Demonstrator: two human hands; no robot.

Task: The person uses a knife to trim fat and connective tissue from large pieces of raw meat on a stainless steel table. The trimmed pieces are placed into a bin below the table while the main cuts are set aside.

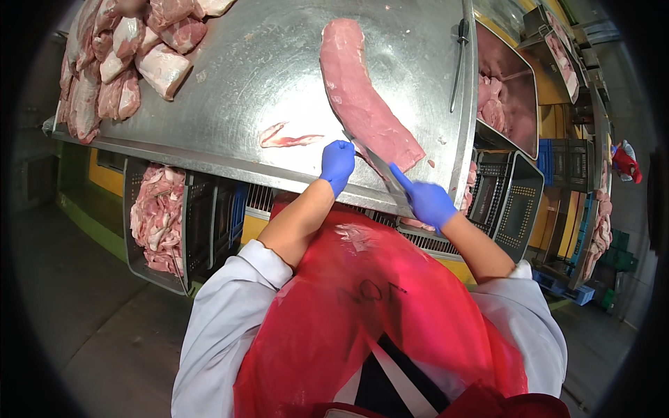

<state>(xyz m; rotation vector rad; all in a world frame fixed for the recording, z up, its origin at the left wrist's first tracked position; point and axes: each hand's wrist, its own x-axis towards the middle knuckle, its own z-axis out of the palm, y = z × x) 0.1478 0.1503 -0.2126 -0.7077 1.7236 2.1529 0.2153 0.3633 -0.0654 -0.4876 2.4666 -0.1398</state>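
Locate the long loin [366,90] lengthwise on the steel desk [244,90], near end close to the front edge, presumably for easy reach. Note the left hand [338,166] clenched just beside the loin's near left edge, apparently grasping a thin strip [374,167], probably to tension it against the blade. Note the right hand [426,200] wrapped around the knife [378,159] at the loin's near end, index finger extended, likely for steering. Observe a trimming [289,139] left of the loin, near the left hand and possibly obstructive. Find the sharpening rod [457,66] right of the loin, well apart; piled cuts [164,67] far left; tubs [519,76] of meat right, below desk level.
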